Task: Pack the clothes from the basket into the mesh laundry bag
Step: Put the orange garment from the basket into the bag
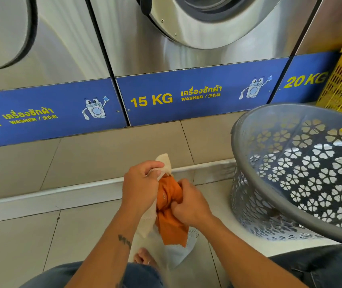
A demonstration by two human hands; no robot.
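Orange cloth (171, 215), perforated plastic basket (290, 173), brushed-metal washers (145, 48)

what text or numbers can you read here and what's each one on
"15 KG", "WASHER", Thai and Chinese script: blue panel under the middle washer.
"20 KG": blue panel on the right.
"KG" (number cut off), "WASHER": blue panel on the left.
Small mark on the orange garment: too small to read.

Orange garment (171, 206) bunched in white mesh bag's (177, 253) mouth beside tilted grey basket (249, 154).
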